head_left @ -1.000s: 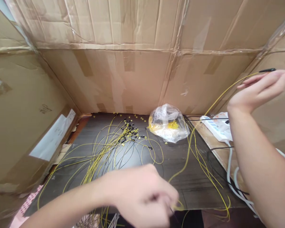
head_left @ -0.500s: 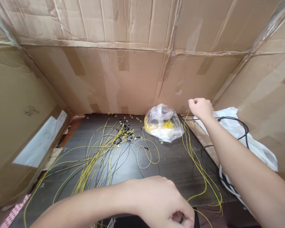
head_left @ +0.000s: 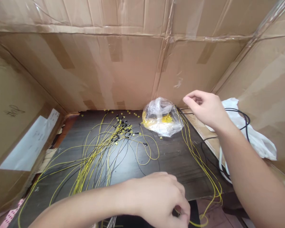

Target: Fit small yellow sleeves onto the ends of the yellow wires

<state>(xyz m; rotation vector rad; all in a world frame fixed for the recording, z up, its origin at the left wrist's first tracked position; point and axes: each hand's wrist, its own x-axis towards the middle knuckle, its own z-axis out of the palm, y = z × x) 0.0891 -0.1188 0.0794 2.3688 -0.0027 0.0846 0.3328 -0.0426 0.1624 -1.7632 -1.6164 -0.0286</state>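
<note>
My left hand [head_left: 166,199] is low in the centre, fingers curled together around a yellow cable whose end inside the fist is hidden. At the upper right my right hand [head_left: 201,107] hovers beside the bag, thumb and fingers slightly parted, nothing visible between them. Several yellow cables [head_left: 192,145] run down the table's right side toward the front edge. A large bundle of yellow cables [head_left: 85,167] with black ends [head_left: 123,126] fans across the left half. Small yellow pieces [head_left: 131,113] lie near those ends.
A clear plastic bag [head_left: 160,128] holding yellow pieces stands at the back of the dark table [head_left: 171,161]. Cardboard walls [head_left: 128,69] surround it. Black cables [head_left: 245,122] and a white bag [head_left: 261,144] lie at the right.
My right hand's fingers have parted, and the yellow cable near them has dropped away. My left hand has shifted slightly left. The view has tilted a little downward.
</note>
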